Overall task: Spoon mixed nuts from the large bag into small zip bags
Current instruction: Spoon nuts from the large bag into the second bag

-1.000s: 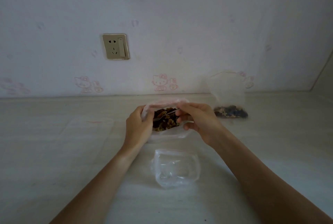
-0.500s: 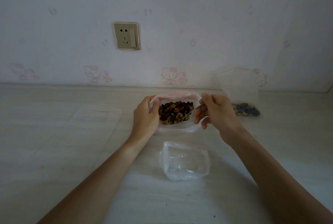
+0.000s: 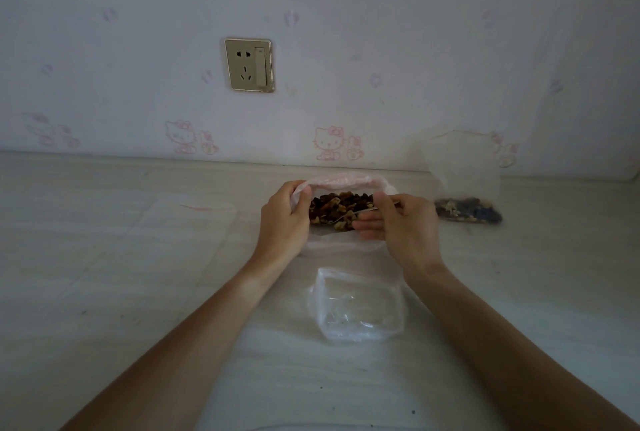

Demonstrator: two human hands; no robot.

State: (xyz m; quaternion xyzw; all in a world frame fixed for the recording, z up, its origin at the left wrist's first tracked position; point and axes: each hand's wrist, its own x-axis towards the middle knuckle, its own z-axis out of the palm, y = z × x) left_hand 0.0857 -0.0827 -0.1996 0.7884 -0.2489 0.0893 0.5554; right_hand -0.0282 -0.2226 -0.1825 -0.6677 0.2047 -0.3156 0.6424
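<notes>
The large bag (image 3: 341,184) stands open on the bench (image 3: 104,292), near the wall, with the nuts (image 3: 337,207) seen through its mouth. Its left rim is pinched by the left hand (image 3: 285,219), thumb inside and fingers curled round the plastic outside. The right hand (image 3: 398,222) is held at the right side of the mouth and is closed on a spoon (image 3: 349,217); the handle is gripped under the thumb, and the bowl lies among the nuts, pointing left. Whether the bag's right rim is also caught by this hand cannot be told.

Just in front of the large bag, between the two forearms, a small clear zip bag (image 3: 358,306) lies on the bench, puffed open, with little or nothing seen inside. To the right, well apart from the hands, a filled bag (image 3: 465,188) stands against the wall, with a dark layer of nuts at its bottom. On the left of the bench, flat bags (image 3: 187,222) are laid out, faint against the pale surface. A socket (image 3: 248,65) is set in the wall above, and pink cat figures are printed along the wallpaper
</notes>
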